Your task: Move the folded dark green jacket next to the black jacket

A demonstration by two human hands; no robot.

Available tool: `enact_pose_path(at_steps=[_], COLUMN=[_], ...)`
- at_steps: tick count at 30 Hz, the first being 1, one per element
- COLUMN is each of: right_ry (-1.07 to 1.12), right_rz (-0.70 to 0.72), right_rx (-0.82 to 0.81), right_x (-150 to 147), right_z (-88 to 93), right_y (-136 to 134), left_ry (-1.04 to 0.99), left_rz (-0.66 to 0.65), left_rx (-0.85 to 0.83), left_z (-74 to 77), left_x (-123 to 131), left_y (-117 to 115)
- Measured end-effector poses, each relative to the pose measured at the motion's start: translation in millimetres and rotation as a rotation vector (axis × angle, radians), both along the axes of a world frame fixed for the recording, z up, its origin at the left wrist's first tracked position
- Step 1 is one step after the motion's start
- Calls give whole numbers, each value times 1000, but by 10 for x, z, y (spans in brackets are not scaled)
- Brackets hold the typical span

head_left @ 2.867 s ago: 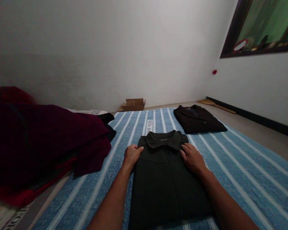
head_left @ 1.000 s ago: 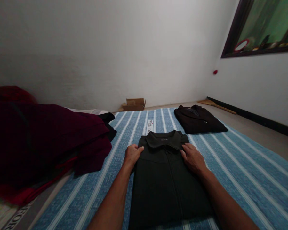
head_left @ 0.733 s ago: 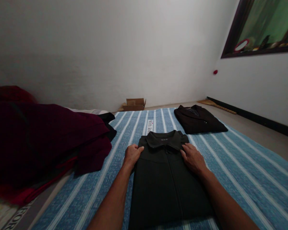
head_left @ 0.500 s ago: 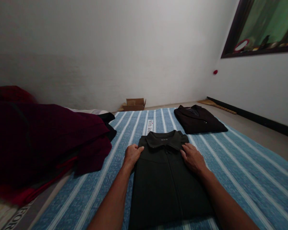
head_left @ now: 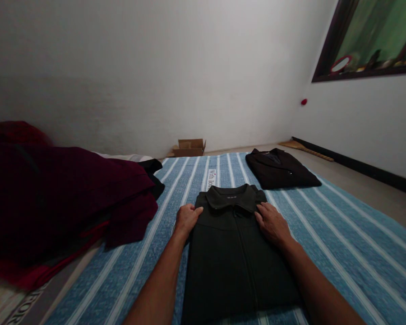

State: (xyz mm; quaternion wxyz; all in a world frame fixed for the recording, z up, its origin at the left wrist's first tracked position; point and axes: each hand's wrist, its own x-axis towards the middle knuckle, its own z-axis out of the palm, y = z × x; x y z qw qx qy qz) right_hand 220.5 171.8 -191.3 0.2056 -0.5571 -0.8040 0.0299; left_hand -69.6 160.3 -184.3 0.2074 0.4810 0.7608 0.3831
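Note:
A dark green zip jacket [head_left: 223,253] lies folded in a flat rectangle in front of me, its collar at the far end. My left hand [head_left: 186,220] grips the jacket's left edge near the shoulder, thumb on top and fingers tucked out of sight at the side. On the opposite edge, my right hand [head_left: 272,222] is closed on the fabric just below the collar, its fingertips partly hidden. The zip runs down the front between both hands. Beyond it, to the right, a dark brown garment [head_left: 280,174] lies folded on the bed.
Blue-and-white striped bedding [head_left: 338,225] spreads under the garments. A heap of maroon clothes [head_left: 71,189], with red and black pieces, fills the left side. Behind the bed stands an open cardboard box [head_left: 189,148] against the wall. A window [head_left: 375,40] is at upper right.

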Motion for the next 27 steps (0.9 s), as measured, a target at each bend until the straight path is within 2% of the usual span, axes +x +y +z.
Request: enact_pose_path(at_steps=[17,27], right_ry=[7,5], right_rz=[-6,-3], right_rx=[-8,-1], right_x=[-1,1], right_z=[26,-3], right_y=[-18,7], left_ry=[60,52], left_rz=[1,1], left_rx=[14,-4], left_z=[63,39], left_x=[28,9], left_y=[-27,-12])
